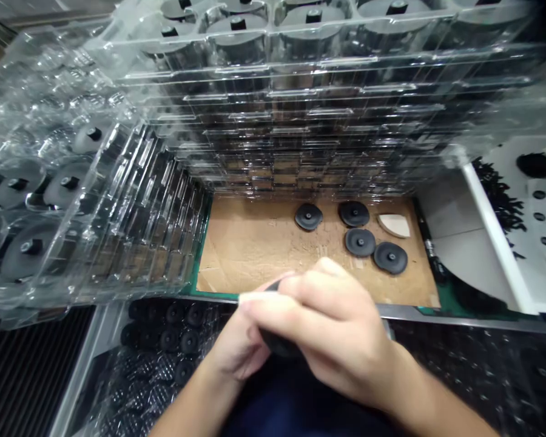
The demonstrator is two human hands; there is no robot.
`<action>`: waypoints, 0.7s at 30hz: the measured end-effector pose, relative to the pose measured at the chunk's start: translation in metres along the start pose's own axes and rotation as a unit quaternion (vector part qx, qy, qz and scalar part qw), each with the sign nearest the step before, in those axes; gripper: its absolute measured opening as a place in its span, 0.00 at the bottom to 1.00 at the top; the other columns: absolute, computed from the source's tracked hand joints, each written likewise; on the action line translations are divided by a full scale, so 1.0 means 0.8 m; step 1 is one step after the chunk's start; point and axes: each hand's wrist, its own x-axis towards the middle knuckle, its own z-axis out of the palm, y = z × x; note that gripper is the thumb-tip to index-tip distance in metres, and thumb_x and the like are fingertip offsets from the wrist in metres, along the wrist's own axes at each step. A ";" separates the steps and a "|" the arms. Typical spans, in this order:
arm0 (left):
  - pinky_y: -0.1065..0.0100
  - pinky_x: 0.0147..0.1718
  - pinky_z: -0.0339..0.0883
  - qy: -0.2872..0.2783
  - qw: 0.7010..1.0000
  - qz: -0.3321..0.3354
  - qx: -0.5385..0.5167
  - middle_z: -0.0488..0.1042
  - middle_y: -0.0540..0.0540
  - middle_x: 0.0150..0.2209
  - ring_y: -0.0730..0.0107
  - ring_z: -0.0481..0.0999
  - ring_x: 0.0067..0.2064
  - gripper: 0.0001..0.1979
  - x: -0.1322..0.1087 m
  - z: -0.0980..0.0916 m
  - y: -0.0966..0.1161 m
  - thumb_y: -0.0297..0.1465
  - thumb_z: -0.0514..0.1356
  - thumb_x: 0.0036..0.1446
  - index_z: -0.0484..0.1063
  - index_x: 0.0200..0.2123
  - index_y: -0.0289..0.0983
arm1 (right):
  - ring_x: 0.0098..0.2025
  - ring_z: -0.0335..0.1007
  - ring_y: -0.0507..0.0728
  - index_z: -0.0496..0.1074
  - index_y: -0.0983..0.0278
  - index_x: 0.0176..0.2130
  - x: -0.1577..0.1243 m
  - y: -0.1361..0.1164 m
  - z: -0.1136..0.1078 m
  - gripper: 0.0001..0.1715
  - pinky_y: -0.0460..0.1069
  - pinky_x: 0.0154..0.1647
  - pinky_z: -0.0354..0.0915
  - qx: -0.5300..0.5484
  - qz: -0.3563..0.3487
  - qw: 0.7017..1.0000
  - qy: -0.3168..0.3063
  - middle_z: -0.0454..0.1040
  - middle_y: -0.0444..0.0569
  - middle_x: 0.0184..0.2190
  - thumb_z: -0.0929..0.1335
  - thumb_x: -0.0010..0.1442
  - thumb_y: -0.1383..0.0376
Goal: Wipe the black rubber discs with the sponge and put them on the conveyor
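Both hands meet in front of my body, around a dark disc-shaped part (279,345) that is mostly covered by fingers. My left hand (243,343) grips it from the left and below. Over its top, my right hand (332,325) is closed, with the thumb lying along the upper edge. Beyond the hands, several similar black rounded parts with a central stub lie on a cardboard sheet (246,237); one (308,216) sits apart from a cluster (360,242) to its right. Beside that cluster is a cream wedge-shaped piece (394,225).
Tall stacks of clear plastic trays stand at the back (300,115) and left (150,206), with dark round parts in their pockets. On the right are a white-edged divider (486,224) and a dark pen-like tool (430,246). More trays of dark parts (168,340) lie below the bench edge.
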 end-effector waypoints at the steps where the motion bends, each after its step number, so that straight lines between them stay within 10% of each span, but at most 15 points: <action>1: 0.71 0.45 0.68 0.006 1.000 0.012 -0.012 0.78 0.49 0.39 0.67 0.76 0.42 0.31 0.001 -0.003 -0.001 0.36 0.75 0.31 0.76 0.44 0.38 | 0.27 0.64 0.51 0.75 0.66 0.42 -0.004 -0.002 0.005 0.14 0.49 0.30 0.54 -0.002 0.038 0.999 0.023 0.73 0.45 0.25 0.61 0.65 0.71; 8: 0.69 0.44 0.70 -0.001 0.996 0.049 -0.075 0.79 0.50 0.43 0.64 0.79 0.42 0.29 0.003 -0.014 0.004 0.32 0.74 0.33 0.76 0.43 0.45 | 0.26 0.72 0.50 0.78 0.60 0.38 -0.064 0.000 0.013 0.10 0.43 0.26 0.65 0.302 0.253 0.916 -0.075 0.78 0.43 0.28 0.66 0.61 0.64; 13: 0.71 0.44 0.69 -0.044 0.995 0.045 -0.078 0.79 0.50 0.41 0.66 0.78 0.42 0.26 0.003 -0.003 0.007 0.33 0.74 0.34 0.77 0.42 0.42 | 0.39 0.77 0.57 0.78 0.56 0.39 -0.090 0.022 0.017 0.09 0.47 0.37 0.72 0.227 0.425 0.873 0.078 0.80 0.45 0.38 0.68 0.60 0.60; 18: 0.73 0.42 0.70 -0.022 0.996 0.037 -0.082 0.79 0.50 0.42 0.68 0.78 0.42 0.27 0.000 0.003 0.002 0.28 0.74 0.35 0.76 0.43 0.43 | 0.43 0.73 0.53 0.74 0.54 0.46 -0.055 0.001 0.007 0.13 0.46 0.42 0.68 0.079 0.297 0.932 0.191 0.78 0.41 0.43 0.67 0.62 0.66; 21: 0.75 0.42 0.69 0.000 0.998 0.025 -0.056 0.79 0.49 0.41 0.69 0.78 0.43 0.25 -0.001 -0.003 -0.001 0.27 0.73 0.36 0.76 0.42 0.41 | 0.38 0.72 0.54 0.71 0.65 0.48 -0.031 -0.016 0.014 0.14 0.49 0.42 0.66 0.035 0.140 0.981 0.130 0.78 0.48 0.39 0.64 0.63 0.70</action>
